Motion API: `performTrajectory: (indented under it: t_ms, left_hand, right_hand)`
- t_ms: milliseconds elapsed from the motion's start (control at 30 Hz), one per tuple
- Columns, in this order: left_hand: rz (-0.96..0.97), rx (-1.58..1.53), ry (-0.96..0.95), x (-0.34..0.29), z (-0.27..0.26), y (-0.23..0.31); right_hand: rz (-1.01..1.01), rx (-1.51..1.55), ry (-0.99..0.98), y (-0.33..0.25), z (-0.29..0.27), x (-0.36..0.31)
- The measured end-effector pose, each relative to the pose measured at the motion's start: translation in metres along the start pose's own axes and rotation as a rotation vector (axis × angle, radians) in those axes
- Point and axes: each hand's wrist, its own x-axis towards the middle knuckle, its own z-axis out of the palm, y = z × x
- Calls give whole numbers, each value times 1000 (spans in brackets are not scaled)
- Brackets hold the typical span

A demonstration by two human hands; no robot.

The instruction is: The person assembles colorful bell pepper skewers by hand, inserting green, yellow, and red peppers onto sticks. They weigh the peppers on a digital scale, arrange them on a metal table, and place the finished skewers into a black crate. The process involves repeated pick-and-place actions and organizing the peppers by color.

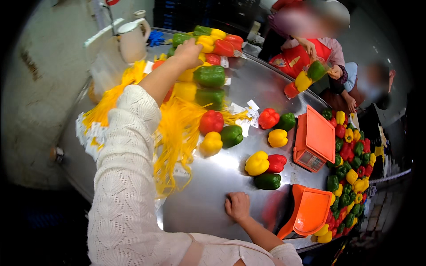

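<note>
White sleeves (126, 177) are worn; peppers (205, 43) are touched by left hand (188, 53), grip unclear; counter (199, 210) by curled right hand (238, 206).

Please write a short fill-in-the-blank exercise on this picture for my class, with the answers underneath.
1. The left hand reaches to the rows of peppers from a ____ knitted sleeve.
2. The loose trio nearest the right hand has a yellow pepper, a red pepper and a third one, coloured ____.
3. The tray beside the heap of loose peppers is ____.
4. A co-worker holds a row of ____ peppers.

Missing words: white; green; orange; three.
</note>
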Motion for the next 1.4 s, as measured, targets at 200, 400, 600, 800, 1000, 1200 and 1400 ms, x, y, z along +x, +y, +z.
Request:
performTrajectory:
  t_ms: [200, 400, 600, 800, 1000, 1200, 1400]
  left_hand:
    - [-9, 15, 101, 107, 95, -14]
    - [-106, 79, 154, 154, 138, -28]
    - [-90, 281, 150, 163, 146, -14]
    - [-145, 324, 202, 148, 121, -25]
    - [26, 404, 336, 136, 122, 5]
    - [24, 268, 223, 101, 92, 2]
    - [190, 337, 392, 70, -2, 36]
  right_hand:
    - [89, 0, -96, 4, -3, -6]
    - [85, 15, -124, 2, -10, 2]
    - [103, 27, -125, 4, -9, -2]
    - [118, 85, -189, 8, -9, 4]
    - [94, 76, -115, 5, -5, -1]
    - [65, 85, -71, 6, -7, -1]
    - [50, 123, 6, 7, -7, -4]
